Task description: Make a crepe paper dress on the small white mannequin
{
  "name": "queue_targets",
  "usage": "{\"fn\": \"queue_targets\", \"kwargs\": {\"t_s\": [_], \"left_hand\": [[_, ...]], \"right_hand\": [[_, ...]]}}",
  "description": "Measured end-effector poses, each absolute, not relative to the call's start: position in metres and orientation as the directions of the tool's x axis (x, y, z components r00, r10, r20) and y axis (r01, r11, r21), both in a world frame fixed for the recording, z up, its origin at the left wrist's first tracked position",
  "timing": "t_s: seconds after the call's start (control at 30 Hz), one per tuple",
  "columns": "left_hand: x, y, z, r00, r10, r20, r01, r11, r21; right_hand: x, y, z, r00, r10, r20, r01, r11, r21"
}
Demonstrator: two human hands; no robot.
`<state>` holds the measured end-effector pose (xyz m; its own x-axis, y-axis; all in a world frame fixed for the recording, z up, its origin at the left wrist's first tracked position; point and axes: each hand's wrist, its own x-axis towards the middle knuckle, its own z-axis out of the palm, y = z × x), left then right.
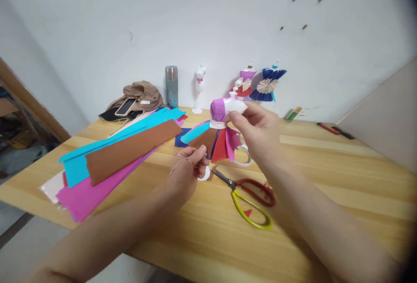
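A small white dress-form mannequin (232,105) is held tilted above the table. Purple paper (218,110) wraps its chest, and a white band circles the waist. Below hangs a paper skirt (221,144) of blue, brown, red and pink panels. My right hand (260,124) is closed around the mannequin's torso at the shoulder side. With thumb and fingers, my left hand (190,163) pinches the skirt's lower edge near the brown panel. Scissors (232,184) with a red and a yellow handle lie just below, blades towards my left hand. The mannequin's round white base (205,173) shows partly behind my fingers.
Crepe paper strips (130,152) are stacked at the left. Along the wall stand a thermos (172,86), a bare mannequin (200,85) and two dressed ones, including a navy dress (267,85). A phone (126,107) rests by brown cloth (143,94). A tape roll (249,157) lies behind the scissors.
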<state>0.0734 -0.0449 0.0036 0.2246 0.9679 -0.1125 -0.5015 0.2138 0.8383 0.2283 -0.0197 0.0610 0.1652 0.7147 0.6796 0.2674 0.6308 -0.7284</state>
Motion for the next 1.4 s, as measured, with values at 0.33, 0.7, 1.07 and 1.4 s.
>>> {"fn": "queue_targets", "kwargs": {"t_s": [0.33, 0.7, 1.07, 1.4], "left_hand": [[0.064, -0.054, 0.010, 0.318, 0.943, -0.096, -0.392, 0.223, 0.892], [0.066, -0.048, 0.010, 0.200, 0.975, -0.101, -0.454, 0.184, 0.872], [0.059, -0.047, 0.006, 0.016, 0.997, 0.077, -0.289, -0.070, 0.955], [0.055, -0.043, 0.003, -0.011, 0.989, 0.147, -0.310, -0.143, 0.940]], "right_hand": [[0.230, -0.016, 0.059, 0.118, 0.698, 0.706, 0.278, 0.659, -0.699], [0.223, -0.012, 0.047, -0.059, 0.796, 0.602, 0.260, 0.595, -0.761], [0.218, -0.013, 0.044, -0.087, 0.830, 0.551, 0.275, 0.551, -0.788], [0.217, -0.016, 0.042, -0.073, 0.835, 0.546, 0.264, 0.544, -0.796]]}}
